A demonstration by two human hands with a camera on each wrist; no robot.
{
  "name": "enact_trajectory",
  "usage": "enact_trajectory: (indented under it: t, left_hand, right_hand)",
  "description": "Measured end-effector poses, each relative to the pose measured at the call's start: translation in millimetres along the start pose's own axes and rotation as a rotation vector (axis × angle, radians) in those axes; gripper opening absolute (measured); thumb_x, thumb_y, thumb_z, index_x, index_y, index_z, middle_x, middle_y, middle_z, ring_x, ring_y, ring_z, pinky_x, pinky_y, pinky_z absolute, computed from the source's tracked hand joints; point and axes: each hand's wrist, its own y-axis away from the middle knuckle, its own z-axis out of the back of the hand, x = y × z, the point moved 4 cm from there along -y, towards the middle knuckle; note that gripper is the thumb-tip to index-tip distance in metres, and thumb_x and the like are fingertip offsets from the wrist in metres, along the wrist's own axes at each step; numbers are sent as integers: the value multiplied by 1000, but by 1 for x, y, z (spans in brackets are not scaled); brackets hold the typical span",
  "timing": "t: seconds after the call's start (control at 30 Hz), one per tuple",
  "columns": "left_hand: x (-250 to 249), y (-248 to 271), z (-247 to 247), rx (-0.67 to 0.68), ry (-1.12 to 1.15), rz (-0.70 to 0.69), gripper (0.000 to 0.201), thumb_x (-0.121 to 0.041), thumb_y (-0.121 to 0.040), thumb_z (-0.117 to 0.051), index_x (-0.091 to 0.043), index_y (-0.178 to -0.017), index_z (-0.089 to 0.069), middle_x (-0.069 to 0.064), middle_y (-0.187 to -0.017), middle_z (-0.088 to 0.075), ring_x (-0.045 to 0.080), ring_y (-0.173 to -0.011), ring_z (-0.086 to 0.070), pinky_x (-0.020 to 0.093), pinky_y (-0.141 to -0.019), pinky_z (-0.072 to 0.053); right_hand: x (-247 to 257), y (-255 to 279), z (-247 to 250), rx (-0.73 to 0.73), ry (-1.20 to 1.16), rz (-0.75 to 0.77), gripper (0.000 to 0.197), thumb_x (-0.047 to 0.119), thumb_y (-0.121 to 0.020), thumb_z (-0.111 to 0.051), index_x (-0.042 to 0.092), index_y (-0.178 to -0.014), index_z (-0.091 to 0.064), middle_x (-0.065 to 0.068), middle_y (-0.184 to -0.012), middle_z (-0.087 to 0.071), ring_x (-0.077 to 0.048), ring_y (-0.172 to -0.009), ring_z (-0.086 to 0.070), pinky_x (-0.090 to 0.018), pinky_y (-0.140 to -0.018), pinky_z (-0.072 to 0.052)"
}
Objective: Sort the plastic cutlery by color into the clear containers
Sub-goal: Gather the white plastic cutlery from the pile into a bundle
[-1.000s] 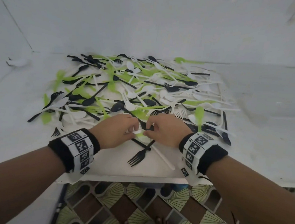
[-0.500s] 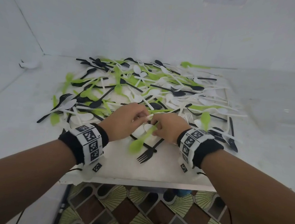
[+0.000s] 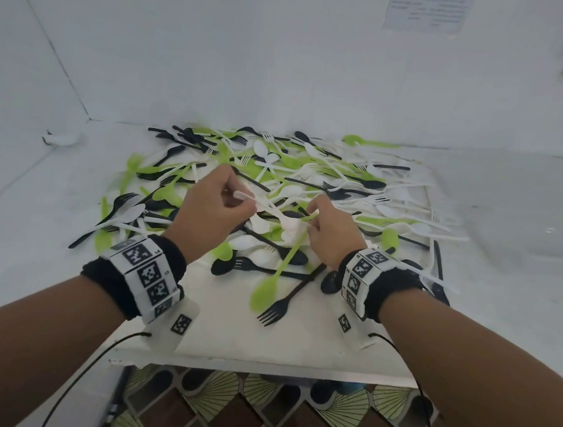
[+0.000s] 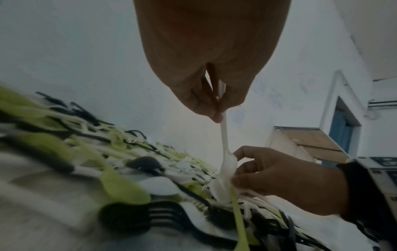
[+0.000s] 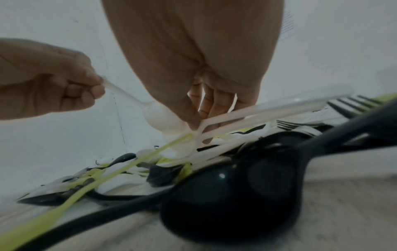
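White plastic spoon [image 4: 225,146] pinched by the handle tip in left hand [image 3: 213,211], bowl down at right hand [image 3: 331,232]. Right fingers [image 5: 211,103] curled round white fork handles [image 5: 247,117] and a green spoon [image 3: 277,273] above the mixed cutlery pile [image 3: 310,178].

A plain indoor room: bare white walls [image 3: 285,62], a posted paper [image 3: 427,9], patterned floor tiles [image 3: 257,413], and a blue door [image 4: 341,134].

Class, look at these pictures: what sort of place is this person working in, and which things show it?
Probably a plain indoor room: bare white walls, a patterned tiled floor, and a white tabletop heaped with plastic cutlery.
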Motion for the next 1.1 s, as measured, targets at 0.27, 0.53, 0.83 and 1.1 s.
enact_trajectory:
  t: [0.27,0.53,0.83,1.1]
  left_hand:
    - [42,5,-12,359,-528,11,30,-12,-98,-54,-35,-117,-54,-5,-91,-55,16,-79,-58,29,-70,-46]
    - [52,-5,-13,298,-833,-50,22,-35,-103,-37,-17,-107,-48,9,-107,-53,33,-91,-55,44,-74,-48]
    - [61,-3,-1,300,-183,245,21,-27,-106,-52,-22,-95,-69,-2,-84,-63,7,-68,-53,26,-70,-43]
    - [62,2,0,221,6,387,21,-38,-106,-49,-30,-116,-66,-8,-78,-52,10,-69,-46,25,-65,-41]
  right_hand:
    - [-1,-12,14,-97,220,-75,38,4,-93,-49,17,-129,-48,-8,-130,-41,-33,-79,-60,-39,-70,-51]
    - [3,-15,13,0,98,-13,24,26,-100,-42,16,-122,-44,-12,-121,-46,-33,-87,-58,-44,-79,-52]
    - [5,-17,-2,238,294,12,48,49,-94,-58,23,-132,-46,-6,-118,-62,-29,-105,-60,-40,-87,-52]
    - [9,-30,-11,205,261,-4,51,33,-92,-65,24,-136,-40,-9,-113,-62,-29,-93,-58,-40,-82,-53]
